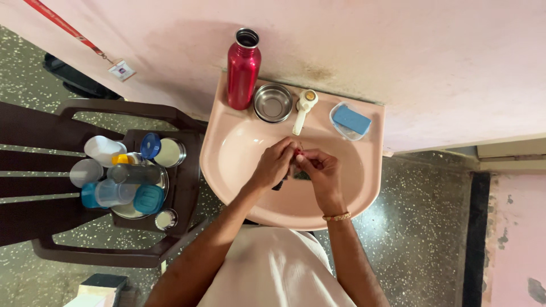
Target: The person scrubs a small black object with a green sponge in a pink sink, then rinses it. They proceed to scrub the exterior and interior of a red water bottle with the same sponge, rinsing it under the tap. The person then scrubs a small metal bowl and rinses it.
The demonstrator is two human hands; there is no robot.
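Left hand [274, 165] and right hand [322, 170] together over the pink washbasin [227, 153], fingertips pinching a small reddish item [300, 151], too tiny to identify. Just beyond them: cream tap [303, 108], steel bowl [273, 103], red metal bottle [243, 71], uncapped, blue soap [351, 120] in its dish. Off to the left, brown plastic chair [68, 131] loaded with bottles and lids [122, 176]. Washing looks mid-way; no running water visible.
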